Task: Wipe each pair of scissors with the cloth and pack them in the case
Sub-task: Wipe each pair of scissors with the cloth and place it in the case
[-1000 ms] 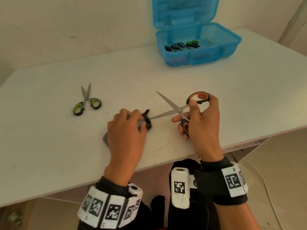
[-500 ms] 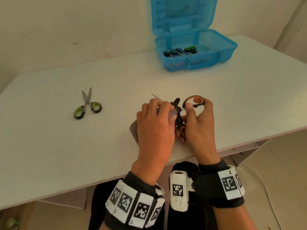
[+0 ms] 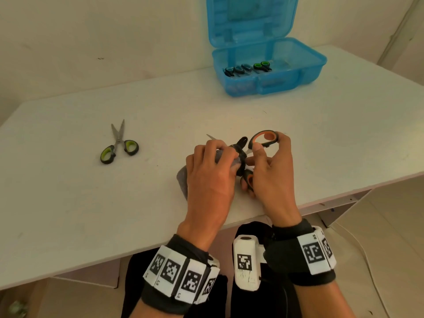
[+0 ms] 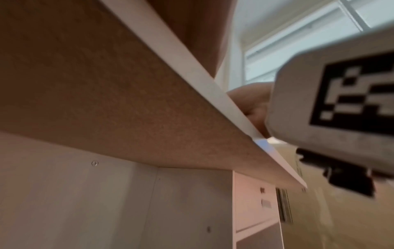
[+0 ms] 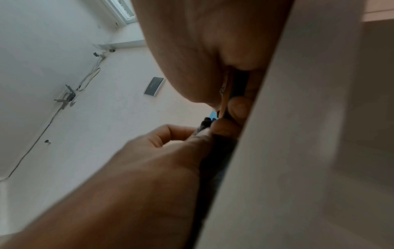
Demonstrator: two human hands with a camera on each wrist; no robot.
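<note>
My left hand (image 3: 210,171) has its fingers curled over the grey cloth (image 3: 183,180), bunching it around the blades of the orange-handled scissors (image 3: 263,141); only one blade tip pokes out past the knuckles toward the far left. My right hand (image 3: 273,171) grips the handles: the thumb lies against the upper orange loop with fingers wrapped round its far side, and the lower loop sits tucked against the fingers below. The two hands are touching or nearly so at the pivot. A corner of the cloth trails onto the white table (image 3: 68,214) under my left palm. From the right wrist view I see the left hand (image 5: 162,151) pinching dark fabric against the table edge, blurred; the orange handle (image 5: 225,94) shows as a thin strip under the palm. The left wrist view shows mostly the table underside (image 4: 106,84), fingers not visible there. Well apart to the left lies a green-handled pair of scissors (image 3: 119,145), blades slightly parted, pointing away from me. At the far edge stands the blue case (image 3: 293,74), lid upright, with several scissor handles (image 3: 247,68) lined up inside near its front left.
</note>
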